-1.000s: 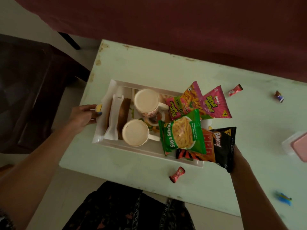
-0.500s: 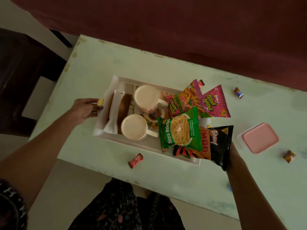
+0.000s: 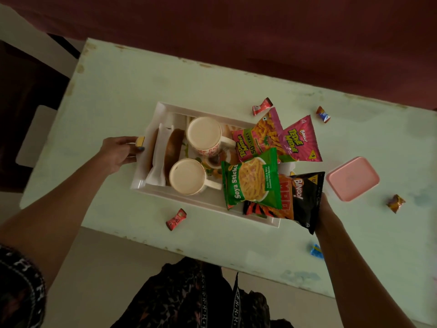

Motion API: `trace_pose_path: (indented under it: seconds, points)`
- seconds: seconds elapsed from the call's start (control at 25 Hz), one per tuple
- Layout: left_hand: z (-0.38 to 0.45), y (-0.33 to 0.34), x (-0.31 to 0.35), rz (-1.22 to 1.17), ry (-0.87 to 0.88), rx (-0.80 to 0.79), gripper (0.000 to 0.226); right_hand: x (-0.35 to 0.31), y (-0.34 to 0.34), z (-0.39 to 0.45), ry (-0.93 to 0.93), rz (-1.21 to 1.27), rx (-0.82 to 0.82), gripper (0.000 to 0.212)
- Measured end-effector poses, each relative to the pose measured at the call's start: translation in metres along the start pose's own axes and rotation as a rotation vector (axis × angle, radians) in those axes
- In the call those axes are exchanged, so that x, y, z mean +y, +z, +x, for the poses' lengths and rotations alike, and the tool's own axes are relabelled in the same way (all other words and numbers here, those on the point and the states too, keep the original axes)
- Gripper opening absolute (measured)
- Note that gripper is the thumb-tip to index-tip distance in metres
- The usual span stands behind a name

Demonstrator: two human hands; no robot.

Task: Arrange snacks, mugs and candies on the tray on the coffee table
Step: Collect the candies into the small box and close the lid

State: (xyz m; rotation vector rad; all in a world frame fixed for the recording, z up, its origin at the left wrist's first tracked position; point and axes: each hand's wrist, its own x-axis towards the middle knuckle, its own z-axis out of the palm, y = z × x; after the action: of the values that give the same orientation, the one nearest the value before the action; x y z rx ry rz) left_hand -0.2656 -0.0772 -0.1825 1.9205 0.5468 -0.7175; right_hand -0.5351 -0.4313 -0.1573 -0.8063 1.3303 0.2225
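Observation:
A white tray (image 3: 151, 129) lies on the pale green coffee table (image 3: 132, 86). It holds two mugs (image 3: 204, 136) (image 3: 186, 176), a wrapped bun (image 3: 173, 147), a green Soya Sticks packet (image 3: 251, 183), two pink Tedhe Medhe packets (image 3: 299, 140) and a black Bingo packet (image 3: 300, 197). My left hand (image 3: 119, 151) grips the tray's left end. My right hand (image 3: 325, 209) is at the right end, mostly hidden under the black packet. Loose candies lie on the table: red ones (image 3: 176, 219) (image 3: 261, 107), one blue-red (image 3: 323, 114), one brown (image 3: 395, 203), one blue (image 3: 316, 251).
A pink lidded box (image 3: 352, 177) sits just right of the tray. A maroon sofa (image 3: 260, 31) runs along the table's far side. A dark chair (image 3: 26, 110) stands to the left. My patterned clothing (image 3: 198, 297) shows below the table's near edge.
The tray has slid along the table away from its left corner with both hands on its ends, closing on the pink box. The camera view has shifted.

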Motion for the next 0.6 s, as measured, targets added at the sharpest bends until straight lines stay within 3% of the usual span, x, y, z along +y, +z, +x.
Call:
trace_pose_path:
  seconds: [0.12,0.24,0.36,0.6]
  points:
    - [-0.002,-0.001,0.002,-0.001,-0.01,-0.01,0.024,-0.002,-0.008,0.012,-0.014,-0.083,0.085,0.026]
    - [-0.003,0.001,0.003,-0.013,-0.029,-0.017,0.029,-0.004,-0.007,0.001,0.003,-0.033,-0.012,0.049]
    - [-0.006,0.0,0.005,-0.031,-0.04,-0.036,0.032,-0.004,-0.002,-0.002,0.051,0.045,-0.037,0.04]
    - [-0.006,0.003,0.009,-0.049,-0.089,-0.032,0.036,0.001,-0.01,0.01,0.028,0.107,0.004,0.045]
